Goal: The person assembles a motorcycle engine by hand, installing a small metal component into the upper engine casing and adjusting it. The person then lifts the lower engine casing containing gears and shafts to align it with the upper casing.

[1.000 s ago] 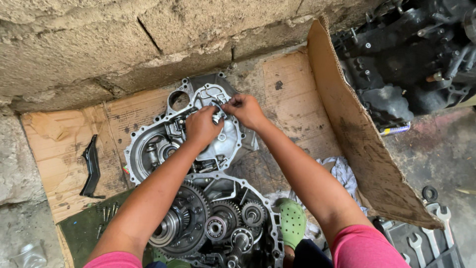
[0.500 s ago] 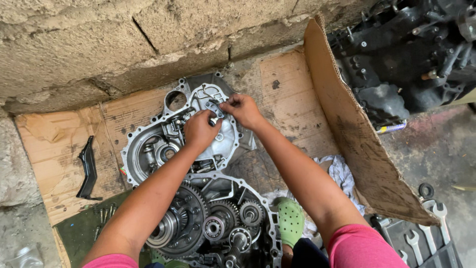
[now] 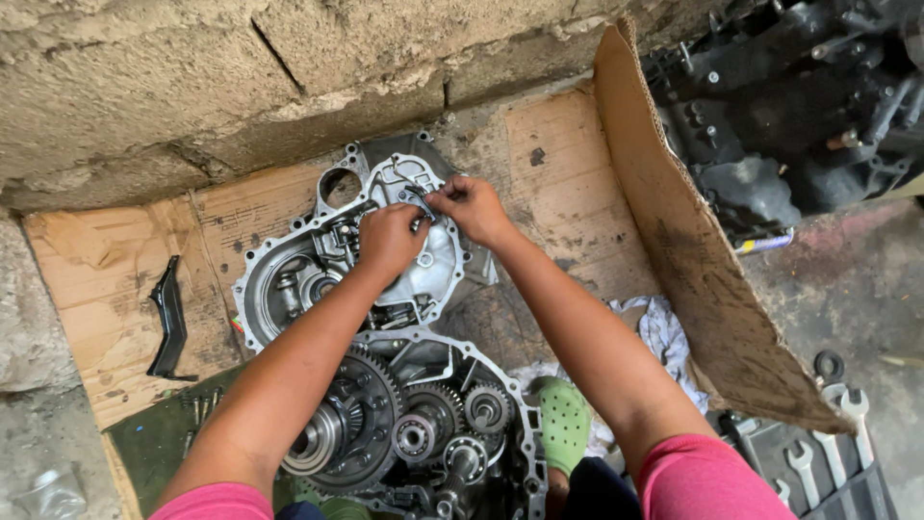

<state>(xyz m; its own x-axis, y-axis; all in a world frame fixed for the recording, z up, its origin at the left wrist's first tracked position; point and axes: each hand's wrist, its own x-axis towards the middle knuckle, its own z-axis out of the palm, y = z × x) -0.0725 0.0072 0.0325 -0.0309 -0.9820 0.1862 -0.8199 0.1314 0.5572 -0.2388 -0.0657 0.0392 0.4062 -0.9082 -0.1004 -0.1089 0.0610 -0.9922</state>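
Observation:
A silver gearbox housing cover [image 3: 289, 279] lies open side up on a cardboard sheet [image 3: 87, 279]. My left hand [image 3: 388, 239] rests on the cover's upper middle, fingers curled over a small metal part [image 3: 420, 198]. My right hand [image 3: 469, 207] meets it from the right and pinches the same small part with its fingertips. The two hands touch over the part, which is mostly hidden. Nearer to me sits the other gearbox half [image 3: 414, 424], its large toothed gears and shafts exposed between my forearms.
A rough stone wall [image 3: 241, 77] rises behind the cardboard. A black bracket [image 3: 169, 323] lies at the left, bolts [image 3: 204, 406] on a green mat. A dark engine block [image 3: 799, 106] stands at the right behind a raised cardboard flap [image 3: 693, 250]. Several spanners [image 3: 818, 453], a rag [image 3: 664, 337] and a green shoe [image 3: 563, 424] lie at lower right.
Both hands stay over the same spot on the housing cover, with only slight finger movement. The view has shifted a little.

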